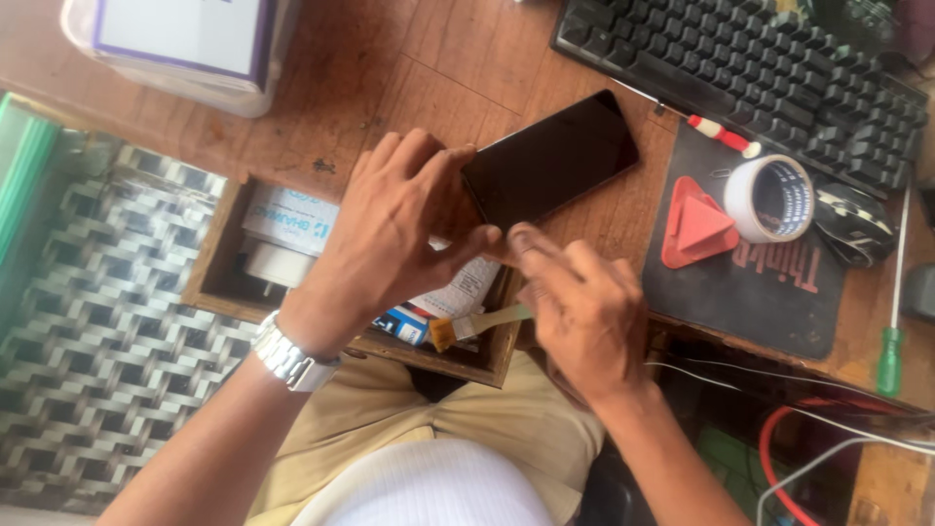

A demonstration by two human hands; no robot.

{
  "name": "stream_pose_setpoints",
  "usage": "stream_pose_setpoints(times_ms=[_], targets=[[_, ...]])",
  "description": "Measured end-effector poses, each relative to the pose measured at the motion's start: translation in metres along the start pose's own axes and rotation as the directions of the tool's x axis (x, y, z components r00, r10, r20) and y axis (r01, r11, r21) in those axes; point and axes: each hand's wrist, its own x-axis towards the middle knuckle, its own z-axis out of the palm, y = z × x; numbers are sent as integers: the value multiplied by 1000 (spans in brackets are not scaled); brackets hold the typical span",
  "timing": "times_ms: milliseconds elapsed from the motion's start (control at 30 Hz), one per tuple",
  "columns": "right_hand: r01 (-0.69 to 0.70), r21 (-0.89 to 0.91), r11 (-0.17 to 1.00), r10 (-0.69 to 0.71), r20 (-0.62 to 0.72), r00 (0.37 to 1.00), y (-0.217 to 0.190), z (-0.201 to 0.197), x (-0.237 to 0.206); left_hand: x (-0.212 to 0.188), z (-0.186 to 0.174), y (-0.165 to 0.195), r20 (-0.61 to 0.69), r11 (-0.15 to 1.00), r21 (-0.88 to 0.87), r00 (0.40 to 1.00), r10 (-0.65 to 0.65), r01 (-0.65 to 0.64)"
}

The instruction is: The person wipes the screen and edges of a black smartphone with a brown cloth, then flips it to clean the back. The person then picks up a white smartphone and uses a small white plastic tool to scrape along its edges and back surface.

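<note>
A black smartphone (555, 156) lies screen-up on the wooden desk (409, 88). My left hand (399, 229), with a metal watch on its wrist, grips the phone's near end between thumb and fingers. My right hand (584, 312) sits just beside it, fingertips pinched at the phone's lower corner. A thin tool with a yellow tip (467, 326) sticks out from under my right hand; how it is held is hidden.
An open wooden compartment (234, 282) below my left hand holds small boxes and papers. To the right lie a black mat (769, 292) with a red triangular stand (696, 224), a tape roll (769, 200), a keyboard (750, 68) and a green-handled screwdriver (891, 341). A plastic box (185, 49) stands top left.
</note>
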Motion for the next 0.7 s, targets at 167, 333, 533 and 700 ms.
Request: stream_pose_setpoints(times_ms=[167,333,533,700], targets=[[36,-19,999,-36,34,999,1,2,-3,3,5,3,-72,998,36,997,-42,44],[50,-52,997,-47,64,997,6,-5,5,5,9,9,-147,995,26,985,-88,93],[24,-78,997,-20,52,998,2,-9,10,8,9,8,-71,990,48,989,-132,135],[-27,-85,996,33,70,997,-2,-8,8,4,9,8,-151,997,22,986,-68,72]])
